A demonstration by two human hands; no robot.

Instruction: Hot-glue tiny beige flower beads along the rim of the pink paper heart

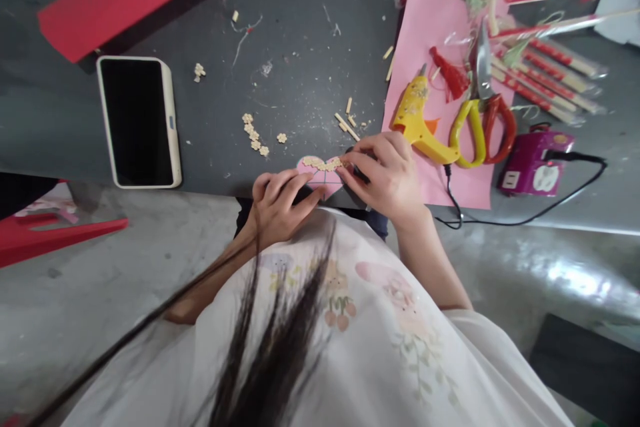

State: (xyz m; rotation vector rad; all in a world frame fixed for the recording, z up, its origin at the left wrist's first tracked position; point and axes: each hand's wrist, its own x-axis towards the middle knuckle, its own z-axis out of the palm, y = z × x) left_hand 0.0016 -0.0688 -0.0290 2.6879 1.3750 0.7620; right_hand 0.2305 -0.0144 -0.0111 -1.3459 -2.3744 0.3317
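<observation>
A small pink paper heart (317, 178) with dark lines drawn on it lies at the table's front edge. Along its top runs a curved row of tiny cream flower-shaped pieces (323, 165). My left hand (280, 203) grips the heart from the left, its fingertips on the lower part. At the right lobe, my right hand (387, 173) has thumb and fingers pinched at the end of the row; what they hold is hidden. More flower pieces form a short curved chain (255, 135), and a single flower piece (282, 138) lies beside it.
Thin wooden stick bits (347, 125) lie beyond my right hand. On pink paper (463, 190) rest a yellow glue gun (417, 117) and scissors (483, 100). A purple power box (535, 163) with a black cable stands rightward. Phone (135, 123) and red folded card (127, 0) are left.
</observation>
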